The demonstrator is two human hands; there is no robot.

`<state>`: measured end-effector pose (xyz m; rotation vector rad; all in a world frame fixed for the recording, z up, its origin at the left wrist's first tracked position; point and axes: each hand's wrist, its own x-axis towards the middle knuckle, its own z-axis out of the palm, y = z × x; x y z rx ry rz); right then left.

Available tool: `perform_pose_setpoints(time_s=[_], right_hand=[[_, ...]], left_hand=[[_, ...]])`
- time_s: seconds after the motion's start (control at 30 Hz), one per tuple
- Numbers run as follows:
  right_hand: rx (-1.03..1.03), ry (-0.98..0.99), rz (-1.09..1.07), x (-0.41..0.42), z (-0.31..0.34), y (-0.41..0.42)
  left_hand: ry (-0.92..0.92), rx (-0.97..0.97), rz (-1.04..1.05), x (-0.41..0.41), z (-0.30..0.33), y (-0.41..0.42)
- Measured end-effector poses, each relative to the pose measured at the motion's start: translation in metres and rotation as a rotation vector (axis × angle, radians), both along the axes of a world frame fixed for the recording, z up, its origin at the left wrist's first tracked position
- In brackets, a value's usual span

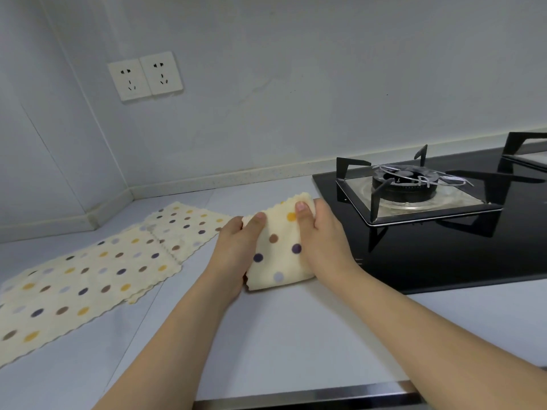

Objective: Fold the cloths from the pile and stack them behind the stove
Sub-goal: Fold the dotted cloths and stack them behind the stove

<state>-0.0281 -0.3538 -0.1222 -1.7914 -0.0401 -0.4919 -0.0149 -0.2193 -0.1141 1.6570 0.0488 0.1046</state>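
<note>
Both hands, left hand [236,247] and right hand [321,241], grip the folded cloth [279,247] by its sides, thumbs on top, low over the counter [281,335] beside the stove [429,232]. Risk: layers slipping and unfolding in transit behind the stove, or snagging a burner grate [414,184]. Unfolded cloths [88,276] lie left.

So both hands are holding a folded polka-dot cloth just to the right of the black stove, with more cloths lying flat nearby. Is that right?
Not quite: in the head view the folded polka-dot cloth sits to the left of the black stove, not the right. The left hand and right hand do grip it, and the other cloths lie flat further left on the counter.
</note>
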Motion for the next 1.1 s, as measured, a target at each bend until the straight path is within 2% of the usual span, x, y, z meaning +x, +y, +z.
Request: perform_pose_setpoints(time_s=[0.2, 0.33, 0.47, 0.6, 0.67, 0.77, 0.93, 1.1], right_hand=[[0.020, 0.006, -0.056, 0.001, 0.000, -0.004], [0.010, 0.058, -0.066, 0.003, -0.003, -0.006], [0.013, 0.141, -0.063, 0.009, -0.007, -0.003], [0.034, 0.329, -0.035, 0.019, 0.016, -0.002], [0.087, 0.390, -0.028, 0.022, 0.046, -0.005], [0.165, 0.442, -0.053, 0.019, 0.112, -0.018], [0.153, 0.463, -0.124, -0.002, 0.215, -0.052], [0.132, 0.467, -0.172, -0.008, 0.258, -0.103]], left_hand=[[-0.363, 0.334, 0.128, -0.006, -0.006, -0.014], [-0.411, 0.331, 0.137, -0.004, -0.011, -0.011], [-0.304, 0.271, 0.131, 0.003, -0.015, -0.009], [-0.067, 0.240, 0.102, 0.011, 0.005, -0.012], [0.018, 0.208, 0.098, 0.013, 0.033, -0.016], [0.040, 0.185, 0.069, 0.014, 0.100, -0.028], [0.094, 0.198, -0.023, 0.000, 0.208, -0.060], [0.144, 0.191, -0.079, -0.003, 0.257, -0.108]])
